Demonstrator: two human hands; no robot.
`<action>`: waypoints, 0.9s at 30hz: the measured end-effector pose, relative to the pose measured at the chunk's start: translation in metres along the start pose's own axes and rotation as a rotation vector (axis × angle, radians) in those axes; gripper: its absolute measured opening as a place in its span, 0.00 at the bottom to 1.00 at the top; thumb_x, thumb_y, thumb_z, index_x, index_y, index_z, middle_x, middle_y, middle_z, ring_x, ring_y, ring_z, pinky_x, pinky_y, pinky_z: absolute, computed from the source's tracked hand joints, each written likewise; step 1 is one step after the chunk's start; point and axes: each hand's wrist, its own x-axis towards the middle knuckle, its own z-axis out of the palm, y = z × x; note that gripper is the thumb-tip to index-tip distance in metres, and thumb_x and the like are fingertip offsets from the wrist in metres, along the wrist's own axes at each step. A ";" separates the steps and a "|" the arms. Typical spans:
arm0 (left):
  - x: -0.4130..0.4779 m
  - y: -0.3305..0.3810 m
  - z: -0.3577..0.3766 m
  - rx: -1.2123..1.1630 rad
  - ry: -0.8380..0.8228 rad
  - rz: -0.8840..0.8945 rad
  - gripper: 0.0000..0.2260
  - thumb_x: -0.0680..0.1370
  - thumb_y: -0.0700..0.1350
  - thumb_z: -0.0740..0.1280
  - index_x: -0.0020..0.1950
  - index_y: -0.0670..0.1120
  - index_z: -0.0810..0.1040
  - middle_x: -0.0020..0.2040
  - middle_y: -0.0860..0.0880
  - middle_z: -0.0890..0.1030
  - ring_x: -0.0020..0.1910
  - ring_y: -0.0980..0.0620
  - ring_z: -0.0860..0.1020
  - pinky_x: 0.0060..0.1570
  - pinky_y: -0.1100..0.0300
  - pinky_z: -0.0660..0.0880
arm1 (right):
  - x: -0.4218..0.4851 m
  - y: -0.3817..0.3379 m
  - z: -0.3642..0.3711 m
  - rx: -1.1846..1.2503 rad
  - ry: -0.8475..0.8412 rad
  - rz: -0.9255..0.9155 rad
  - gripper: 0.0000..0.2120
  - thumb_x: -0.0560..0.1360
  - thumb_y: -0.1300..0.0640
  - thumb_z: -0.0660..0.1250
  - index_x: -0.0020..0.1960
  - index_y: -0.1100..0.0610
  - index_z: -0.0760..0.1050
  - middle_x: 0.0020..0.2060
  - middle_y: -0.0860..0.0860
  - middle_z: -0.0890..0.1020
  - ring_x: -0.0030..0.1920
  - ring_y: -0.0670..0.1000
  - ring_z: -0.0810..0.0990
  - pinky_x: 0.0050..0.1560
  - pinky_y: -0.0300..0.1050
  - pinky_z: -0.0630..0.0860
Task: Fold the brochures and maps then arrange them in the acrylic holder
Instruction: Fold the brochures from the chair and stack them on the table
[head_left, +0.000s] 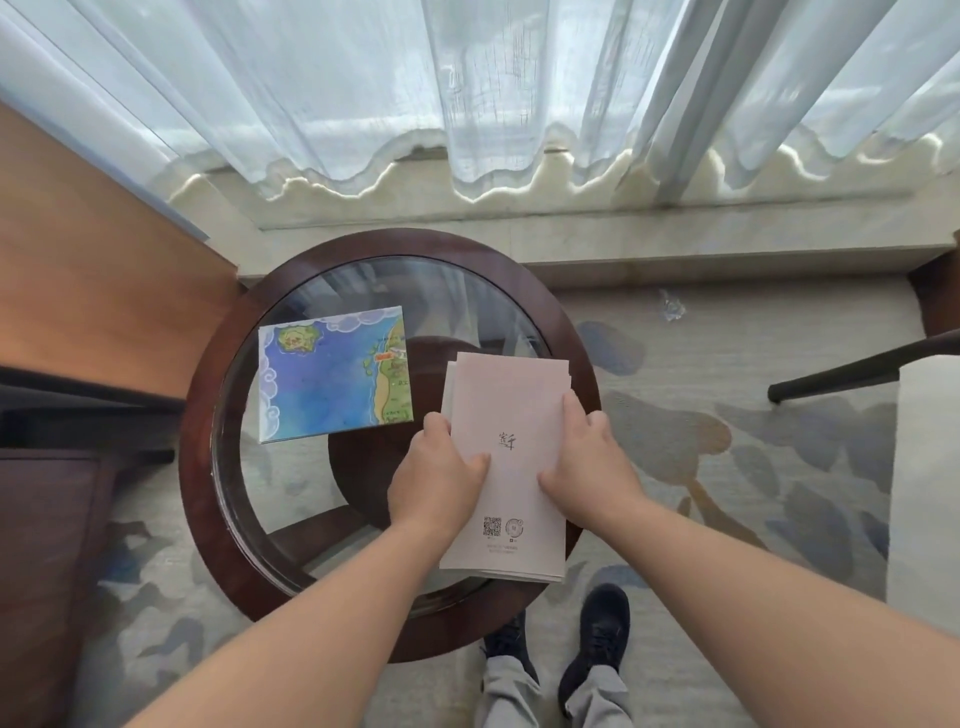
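Pale pink folded paper brochure (511, 405) gripped by left hand (439, 473) and right hand (589, 462) over round glass-topped wooden table (196, 441); blue folded map (332, 374) lying alongside; acrylic holder unseen, arranging pending.

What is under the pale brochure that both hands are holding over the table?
Under the pale brochure, more paper layers show at its near and far edges. Beneath lies the glass table, its wooden rim at the near end. Anything else directly under it is covered.

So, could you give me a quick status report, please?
Left grip and right grip both pinching pale brochure, over glass table. Folded map lying beside it. Acrylic holder not in view.
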 end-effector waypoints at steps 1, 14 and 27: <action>0.000 0.001 0.000 0.014 0.011 0.001 0.16 0.75 0.55 0.68 0.52 0.50 0.64 0.51 0.49 0.75 0.48 0.46 0.75 0.45 0.49 0.74 | 0.000 0.001 0.000 -0.047 0.011 -0.024 0.40 0.72 0.59 0.66 0.77 0.50 0.47 0.54 0.53 0.64 0.49 0.56 0.73 0.44 0.47 0.70; 0.033 0.047 0.037 0.327 0.066 0.442 0.28 0.82 0.56 0.50 0.80 0.50 0.48 0.81 0.45 0.46 0.79 0.47 0.40 0.76 0.48 0.37 | 0.010 0.021 0.008 -0.458 -0.010 -0.226 0.57 0.68 0.37 0.72 0.79 0.51 0.36 0.79 0.48 0.37 0.79 0.54 0.42 0.76 0.53 0.49; -0.018 -0.022 0.061 0.524 0.091 0.633 0.29 0.80 0.56 0.50 0.78 0.43 0.57 0.78 0.42 0.55 0.77 0.43 0.53 0.72 0.44 0.50 | 0.008 0.025 0.007 -0.470 -0.006 -0.218 0.54 0.71 0.37 0.69 0.78 0.49 0.32 0.78 0.44 0.35 0.79 0.53 0.44 0.73 0.57 0.58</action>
